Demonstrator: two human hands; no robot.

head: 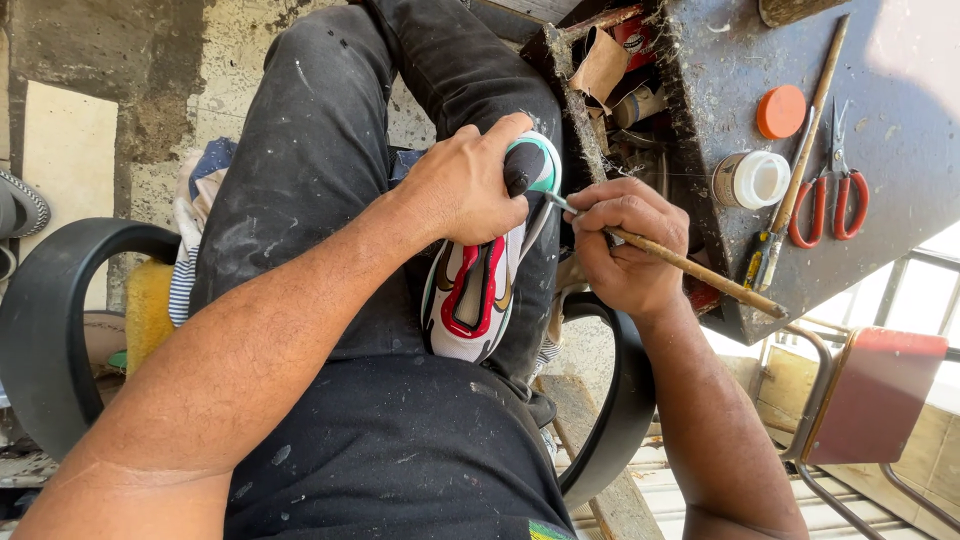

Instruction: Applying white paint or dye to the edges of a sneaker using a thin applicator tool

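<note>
At nine o'clock a black chair armrest curves around the person's side, with a yellow cushion and striped cloth tucked just inside it. Black paint-flecked trousers fill the middle. The left hand lies over the upper end of a sneaker, fingers curled tight around it, so that end is mostly hidden. The shoe, white with red, black and teal sole parts, rests on the lap at centre, sole up. At three o'clock of it the right hand pinches a thin wooden-handled brush, fingers closed narrow on the shaft; its metal tip appears to touch the sole's edge, though the thumb blocks a clear look. At one o'clock a grimy dark workbench holds an open white glue jar, its orange lid just beyond, a long wooden stick and red-handled scissors. At four o'clock stands a red metal-framed stool.
</note>
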